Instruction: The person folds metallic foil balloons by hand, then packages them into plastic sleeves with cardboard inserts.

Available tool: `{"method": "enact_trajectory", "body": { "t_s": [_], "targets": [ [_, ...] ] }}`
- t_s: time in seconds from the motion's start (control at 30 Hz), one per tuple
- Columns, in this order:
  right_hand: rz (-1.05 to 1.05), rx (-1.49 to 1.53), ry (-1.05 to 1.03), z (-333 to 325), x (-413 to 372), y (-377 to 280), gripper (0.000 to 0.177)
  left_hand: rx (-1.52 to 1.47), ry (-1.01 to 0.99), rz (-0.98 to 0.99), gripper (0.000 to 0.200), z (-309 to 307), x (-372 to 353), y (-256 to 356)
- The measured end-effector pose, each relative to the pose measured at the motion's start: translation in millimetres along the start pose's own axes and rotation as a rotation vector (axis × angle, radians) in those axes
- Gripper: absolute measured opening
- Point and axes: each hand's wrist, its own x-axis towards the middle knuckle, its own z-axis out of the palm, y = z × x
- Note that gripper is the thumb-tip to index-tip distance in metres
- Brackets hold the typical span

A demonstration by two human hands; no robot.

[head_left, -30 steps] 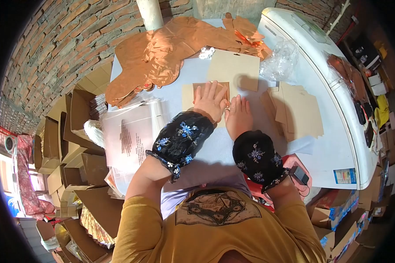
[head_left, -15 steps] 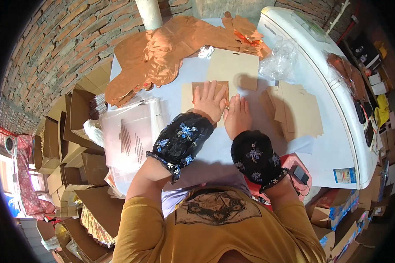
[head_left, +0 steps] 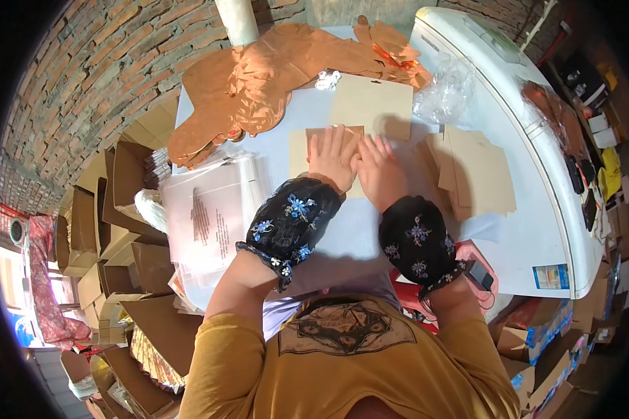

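My left hand [head_left: 333,162] lies flat, fingers spread, on a folded copper-brown shiny sheet [head_left: 316,133]. Under that sheet is a beige card [head_left: 298,155], its middle hidden by the hands. Close beside it, my right hand [head_left: 383,178] rests palm down with fingers stretched out, its fingertips at the sheet's right edge. Neither hand grips anything. Just beyond them lies a larger beige card [head_left: 376,105] with a small hanging slot near its top edge.
Copper-brown sheeting [head_left: 251,84] spreads over the table's far side. Clear plastic bags [head_left: 203,216] are stacked at left, beige cards [head_left: 475,174] at right. Crumpled clear plastic [head_left: 446,91] lies near a white appliance [head_left: 538,153]. Open cardboard boxes [head_left: 136,174] stand left of the table.
My right hand has moved slightly up, its fingertips now over the sheet's right edge and closer to my left hand. The left hand stays nearly still on the sheet.
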Motion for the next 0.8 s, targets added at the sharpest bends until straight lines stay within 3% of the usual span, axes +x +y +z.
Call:
{"method": "enact_trajectory", "body": {
  "t_s": [0.23, 0.33, 0.43, 0.53, 0.67, 0.8],
  "targets": [
    [-0.034, 0.008, -0.038, 12.2, -7.5, 10.2, 0.042, -0.074, 0.039, -0.041, 0.05, 4.3, -0.8, -0.8],
    [-0.057, -0.061, 0.044, 21.5, -9.3, 11.1, 0.041, -0.113, -0.124, -0.063, 0.048, 2.7, 5.7, -8.9],
    [-0.06, -0.1, 0.064, 24.0, -10.6, 9.5, 0.043, -0.481, -0.137, -0.175, 0.047, -6.1, 12.3, -17.1],
    [-0.052, -0.077, 0.071, 25.2, -10.5, 9.6, 0.044, -0.285, -0.039, -0.084, 0.048, -27.6, 13.4, -37.5],
    [-0.04, -0.072, 0.052, 21.8, -10.3, 7.1, 0.044, -0.119, -0.074, -0.095, 0.052, -26.9, -7.5, -52.8],
    [-0.017, -0.064, 0.013, 16.9, -7.4, 2.2, 0.044, -0.064, 0.017, -0.043, 0.054, -15.5, -17.1, -55.0]
  ]
}}
